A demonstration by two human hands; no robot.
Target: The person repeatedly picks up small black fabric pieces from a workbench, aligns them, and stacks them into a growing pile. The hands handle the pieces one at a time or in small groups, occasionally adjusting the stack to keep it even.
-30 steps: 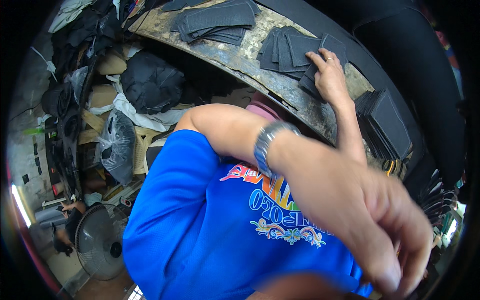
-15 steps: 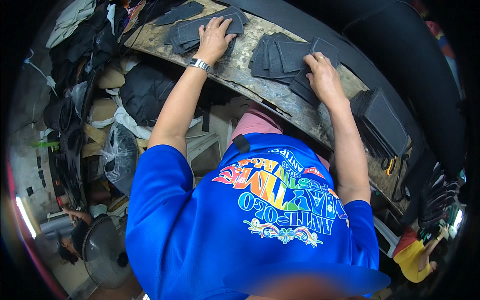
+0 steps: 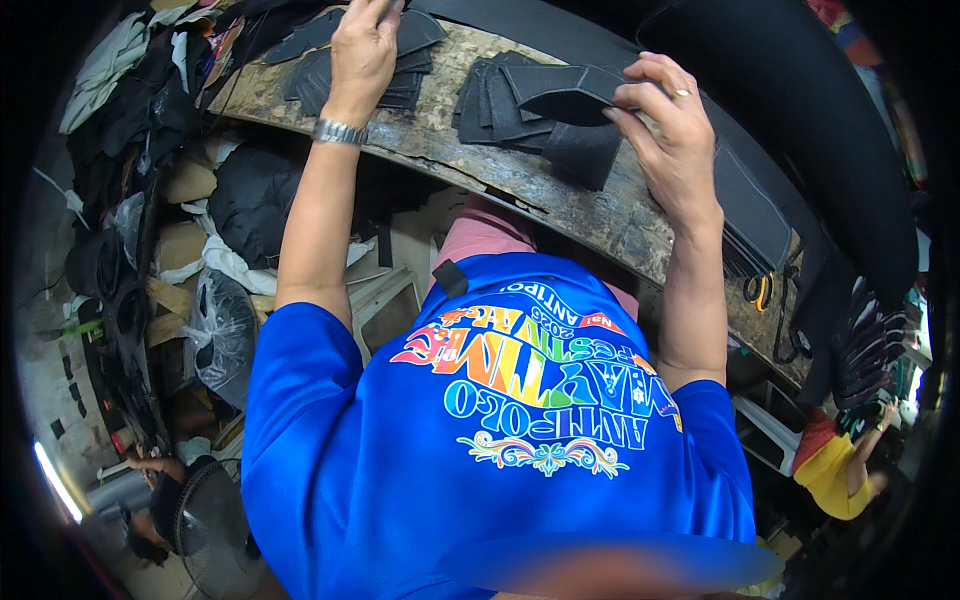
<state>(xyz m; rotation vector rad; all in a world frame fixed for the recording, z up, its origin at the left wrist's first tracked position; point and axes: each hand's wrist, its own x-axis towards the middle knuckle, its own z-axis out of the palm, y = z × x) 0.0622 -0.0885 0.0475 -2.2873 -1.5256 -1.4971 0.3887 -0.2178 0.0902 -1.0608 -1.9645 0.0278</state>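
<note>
Far left, a jumble of dark scraps and bags [image 3: 235, 200] sits under the bench; the left hand [image 3: 362, 52] presses flat, fingers loose, on a left stack of dark cut pieces [image 3: 400, 70] atop the worn workbench [image 3: 600, 215]; a middle stack [image 3: 500, 105] lies between the hands; the right hand [image 3: 672, 135] pinches a dark folded piece [image 3: 570, 95] at its edge, just above that stack.

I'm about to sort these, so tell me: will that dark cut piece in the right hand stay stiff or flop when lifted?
Probably floppy: the dark piece bends where the right hand pinches it. Likely light, since fingertips alone lift it. It looks matte, so hardly slippery, and flat, so unlikely to roll.
</note>
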